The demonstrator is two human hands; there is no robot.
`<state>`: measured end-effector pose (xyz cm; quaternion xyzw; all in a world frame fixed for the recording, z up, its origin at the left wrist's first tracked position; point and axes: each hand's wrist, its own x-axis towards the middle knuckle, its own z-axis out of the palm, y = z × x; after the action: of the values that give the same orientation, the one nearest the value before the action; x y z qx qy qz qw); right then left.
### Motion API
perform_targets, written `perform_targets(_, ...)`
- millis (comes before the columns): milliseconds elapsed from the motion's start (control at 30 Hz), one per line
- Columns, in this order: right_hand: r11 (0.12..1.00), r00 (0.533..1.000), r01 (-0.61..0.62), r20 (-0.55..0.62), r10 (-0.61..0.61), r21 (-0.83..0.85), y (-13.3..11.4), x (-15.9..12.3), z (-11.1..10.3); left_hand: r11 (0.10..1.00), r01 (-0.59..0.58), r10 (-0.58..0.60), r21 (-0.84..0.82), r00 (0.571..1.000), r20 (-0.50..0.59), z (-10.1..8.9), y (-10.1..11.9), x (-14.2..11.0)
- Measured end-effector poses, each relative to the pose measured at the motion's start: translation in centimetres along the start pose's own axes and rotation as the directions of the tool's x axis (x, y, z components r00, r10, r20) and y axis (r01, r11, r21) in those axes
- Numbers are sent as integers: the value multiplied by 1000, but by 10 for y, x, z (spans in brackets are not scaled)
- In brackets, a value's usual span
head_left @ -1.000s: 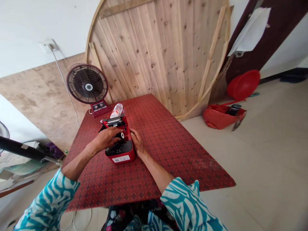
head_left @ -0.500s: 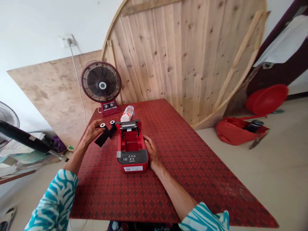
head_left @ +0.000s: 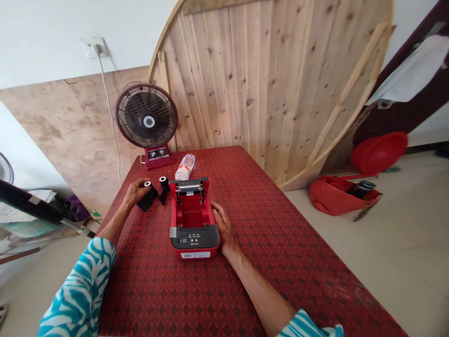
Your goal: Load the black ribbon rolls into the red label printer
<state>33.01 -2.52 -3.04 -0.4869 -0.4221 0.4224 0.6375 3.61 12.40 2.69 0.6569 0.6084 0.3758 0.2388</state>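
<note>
A red label printer [head_left: 195, 250] with a dark grey front panel stands on the table, its lid raised at the back and its red inner bay showing. My right hand [head_left: 223, 226] grips the printer's right side, the fingers along its wall. Left of the printer, my left hand [head_left: 136, 193] pinches a roll of black ribbon [head_left: 147, 200] with a white core. A second black ribbon roll [head_left: 163, 188], also white-cored, stands between that roll and the printer, with a loose strip of ribbon hanging from it.
Behind the printer a clear plastic bottle [head_left: 185, 167] lies on the red patterned tablecloth [head_left: 266, 252]. A dark red fan [head_left: 148, 119] stands at the table's back left corner. On the floor to the right are a red bag [head_left: 326, 196] and a red basin [head_left: 379, 152].
The ribbon roll in my left hand has turned and shifted slightly, and its loose strip hangs differently. My right hand stays at the printer. The camera view has shifted a little.
</note>
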Motion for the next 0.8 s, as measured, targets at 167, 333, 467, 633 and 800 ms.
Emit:
perform_targets(167, 1000, 1000, -1, 4, 1, -20, 0, -1, -1, 996, -19, 11, 84, 995, 99, 6, 2, 1)
perform_targets(333, 1000, 1000, -12, -7, 12, -8, 3, 1, -2, 982, -76, 49, 171, 987, 156, 0, 19, 16)
perform_targets(467, 1000, 1000, 4, -6, -4, 0, 2, 1, -1, 957, -81, 29, 280, 982, 185, 13, 33, 31)
perform_targets(633, 1000, 1000, 0, 2, 0, 15, 6, 3, 0, 944, -91, 32, 316, 982, 187, 29, 40, 34)
perform_targets(800, 999, 999, 39, 11, -39, 8, 9, 5, -1, 972, -119, 95, 203, 987, 126, 15, 43, 25)
